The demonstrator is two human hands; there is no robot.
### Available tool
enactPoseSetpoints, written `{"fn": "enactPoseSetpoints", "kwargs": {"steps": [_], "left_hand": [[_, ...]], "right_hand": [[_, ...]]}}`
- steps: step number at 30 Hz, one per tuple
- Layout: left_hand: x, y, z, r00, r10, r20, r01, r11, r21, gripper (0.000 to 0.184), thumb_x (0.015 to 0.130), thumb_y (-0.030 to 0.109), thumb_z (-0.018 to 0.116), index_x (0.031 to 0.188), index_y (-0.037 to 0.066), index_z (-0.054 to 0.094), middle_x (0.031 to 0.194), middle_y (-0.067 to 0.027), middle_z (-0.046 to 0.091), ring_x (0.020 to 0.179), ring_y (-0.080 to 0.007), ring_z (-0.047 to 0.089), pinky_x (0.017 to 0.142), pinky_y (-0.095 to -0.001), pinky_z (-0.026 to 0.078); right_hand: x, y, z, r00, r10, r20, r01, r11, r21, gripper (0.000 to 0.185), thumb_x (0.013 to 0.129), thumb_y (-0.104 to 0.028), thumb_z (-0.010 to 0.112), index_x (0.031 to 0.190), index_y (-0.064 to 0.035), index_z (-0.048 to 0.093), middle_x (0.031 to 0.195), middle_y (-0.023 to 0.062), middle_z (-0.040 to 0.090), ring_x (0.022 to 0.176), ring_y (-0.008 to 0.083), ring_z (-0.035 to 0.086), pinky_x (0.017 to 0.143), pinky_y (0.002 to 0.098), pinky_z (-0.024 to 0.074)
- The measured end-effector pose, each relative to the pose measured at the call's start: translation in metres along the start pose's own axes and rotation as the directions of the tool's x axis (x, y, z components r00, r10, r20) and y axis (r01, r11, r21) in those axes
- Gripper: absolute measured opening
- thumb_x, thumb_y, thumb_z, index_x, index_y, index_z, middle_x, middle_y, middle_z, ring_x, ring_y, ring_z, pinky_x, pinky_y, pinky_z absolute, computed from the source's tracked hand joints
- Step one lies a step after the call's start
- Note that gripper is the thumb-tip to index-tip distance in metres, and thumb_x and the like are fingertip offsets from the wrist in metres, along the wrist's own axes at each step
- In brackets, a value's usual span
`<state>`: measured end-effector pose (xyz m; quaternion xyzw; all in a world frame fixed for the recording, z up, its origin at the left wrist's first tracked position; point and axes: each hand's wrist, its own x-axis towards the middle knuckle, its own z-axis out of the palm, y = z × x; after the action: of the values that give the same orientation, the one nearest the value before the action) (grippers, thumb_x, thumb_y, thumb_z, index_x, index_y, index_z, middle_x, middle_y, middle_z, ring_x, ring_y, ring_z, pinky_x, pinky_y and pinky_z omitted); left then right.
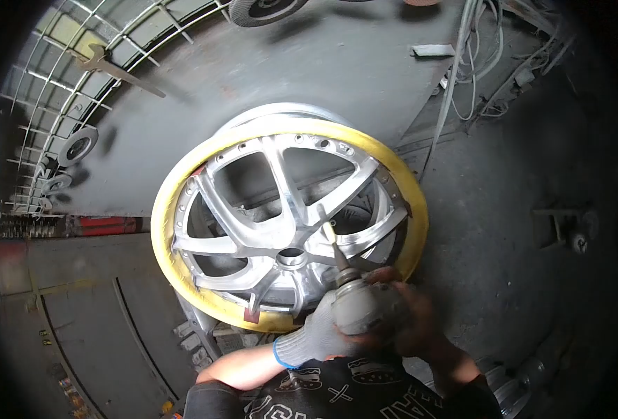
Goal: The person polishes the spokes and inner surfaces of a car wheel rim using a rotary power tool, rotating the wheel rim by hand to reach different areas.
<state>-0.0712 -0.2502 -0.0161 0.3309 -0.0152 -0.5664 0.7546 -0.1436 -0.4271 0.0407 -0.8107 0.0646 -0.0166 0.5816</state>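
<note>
A silver spoked wheel with yellow tape around its rim lies in the middle of the view. Over its lower right part is a grey power tool, its thin tip pointing up at the spokes to the right of the hub hole. My left hand, in a grey glove with a blue cuff edge, wraps the tool's left side. Around the tool's right side is my right hand, in a dark glove, its fingers closed near the tool's front. The tool hides parts of both hands.
A wire rack with a wrench and small discs curves along the upper left. Larger discs lie at the top edge. Loose cables hang at the upper right. A metal bracket is at the far right.
</note>
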Motion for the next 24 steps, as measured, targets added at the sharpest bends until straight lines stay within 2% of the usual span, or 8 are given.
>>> {"fn": "enactPoseSetpoints", "kwargs": {"steps": [3,6,8,12,14,17,20,24], "left_hand": [[-0.013,-0.013,-0.007,0.958,-0.245,-0.148,0.158,0.884,-0.441,0.045,0.099,0.024,0.052,0.138,0.004,0.043,0.11,-0.0091,0.061,0.099,-0.0176,0.063,0.082,-0.0314,0.054],[-0.013,0.011,0.001,0.96,-0.149,0.238,0.274,0.68,-0.68,0.038,0.102,0.016,0.046,0.137,0.004,0.043,0.11,-0.0083,0.061,0.095,-0.015,0.063,0.079,-0.0306,0.054],[-0.002,0.021,0.012,0.987,0.045,0.153,-0.022,0.988,-0.151,0.048,0.093,0.014,0.058,0.138,0.004,0.044,0.114,-0.0084,0.061,0.1,-0.0156,0.062,0.083,-0.0312,0.053],[0.034,0.02,0.03,0.908,0.322,0.269,-0.416,0.612,0.673,0.068,0.08,0.01,0.076,0.139,0.004,0.044,0.121,-0.0086,0.062,0.107,-0.0165,0.062,0.089,-0.0321,0.051],[0.058,0.01,0.034,0.98,0.168,0.11,-0.199,0.892,0.407,0.079,0.071,0.012,0.082,0.14,0.003,0.044,0.122,-0.0088,0.061,0.113,-0.0182,0.06,0.095,-0.0332,0.048],[0.063,0.04,0.054,0.98,0.145,0.136,-0.173,0.959,0.225,0.068,0.079,0.002,0.075,0.137,0.003,0.041,0.13,-0.0083,0.056,0.119,-0.0165,0.056,0.1,-0.0314,0.047],[0.068,0.048,0.06,0.973,0.175,0.153,-0.219,0.911,0.349,0.069,0.08,0.006,0.076,0.139,0.002,0.041,0.13,-0.0077,0.056,0.119,-0.0161,0.056,0.098,-0.0313,0.047],[0.068,0.048,0.058,0.972,0.192,0.135,-0.228,0.904,0.361,0.07,0.08,0.01,0.077,0.139,0.002,0.042,0.13,-0.0075,0.056,0.12,-0.0173,0.055,0.099,-0.0322,0.046]], "right_hand": [[-0.017,0.023,0.016,1.0,-0.012,0.027,0.013,0.997,-0.07,0.05,0.075,-0.017,0.076,0.117,0.001,0.057,0.098,0.0194,0.069,0.087,0.0365,0.071,0.075,0.0422,0.0562],[-0.018,0.015,0.01,0.999,0.016,0.033,-0.012,0.994,-0.109,0.056,0.074,-0.02,0.079,0.12,0.0005,0.055,0.099,0.0185,0.069,0.089,0.0353,0.071,0.076,0.0412,0.0563],[-0.01,0.006,-0.001,1.0,-0.005,0.025,0.008,0.991,-0.131,0.058,0.075,-0.02,0.08,0.122,0.0006,0.053,0.1,0.0185,0.069,0.089,0.0354,0.071,0.076,0.041,0.0564],[0.004,-0.004,-0.032,1.0,-0.011,0.022,0.011,1.0,-0.002,0.057,0.079,-0.017,0.076,0.126,0.0023,0.05,0.111,0.0193,0.066,0.102,0.0324,0.068,0.085,0.0393,0.0539],[0.007,-0.005,-0.044,0.999,0.042,0.012,-0.042,0.999,-0.035,0.057,0.08,-0.016,0.075,0.127,0.0033,0.049,0.116,0.0195,0.064,0.108,0.0311,0.066,0.089,0.0389,0.0523],[0.002,0.016,-0.054,0.999,0.01,-0.039,-0.008,0.998,0.064,0.058,0.088,-0.024,0.067,0.133,0.0064,0.045,0.126,0.0215,0.059,0.12,0.0299,0.059,0.098,0.0391,0.0472],[-0.007,0.043,-0.057,0.977,-0.146,-0.155,0.134,0.987,-0.087,0.061,0.095,-0.03,0.055,0.139,0.0095,0.04,0.132,0.0246,0.056,0.126,0.0328,0.055,0.103,0.0402,0.0434],[0.001,0.04,-0.058,0.991,-0.081,-0.106,0.099,0.979,0.18,0.058,0.096,-0.028,0.048,0.14,0.0088,0.04,0.131,0.028,0.056,0.123,0.0364,0.057,0.102,0.0421,0.0449]]}}
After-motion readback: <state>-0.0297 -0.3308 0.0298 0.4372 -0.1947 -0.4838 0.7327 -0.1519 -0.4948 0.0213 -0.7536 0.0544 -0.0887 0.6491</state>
